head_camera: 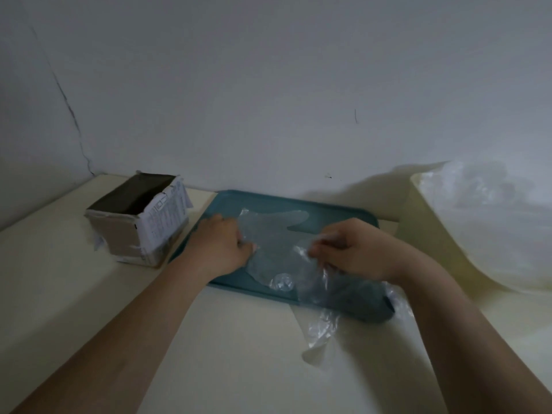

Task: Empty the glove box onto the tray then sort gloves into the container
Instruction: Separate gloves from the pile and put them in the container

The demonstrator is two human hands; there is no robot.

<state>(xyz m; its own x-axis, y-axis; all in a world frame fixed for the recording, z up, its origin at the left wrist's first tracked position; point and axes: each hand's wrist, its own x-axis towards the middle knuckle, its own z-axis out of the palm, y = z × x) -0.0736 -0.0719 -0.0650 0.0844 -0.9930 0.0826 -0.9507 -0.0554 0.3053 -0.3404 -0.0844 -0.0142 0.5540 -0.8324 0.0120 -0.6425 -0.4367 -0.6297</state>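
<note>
A teal tray lies on the pale table. Clear plastic gloves are spread over it. One flat glove lies in the tray's middle, its fingers pointing right. My left hand rests on that glove's left edge, its fingertips holding the film down. My right hand pinches a crumpled bit of clear glove film. More gloves hang over the tray's near edge onto the table. The cardboard glove box stands open at the left. The cream container at the right holds clear gloves.
A white wall runs close behind the tray and box. The table stretches to the near left. The container's tall side stands right beside the tray's right end.
</note>
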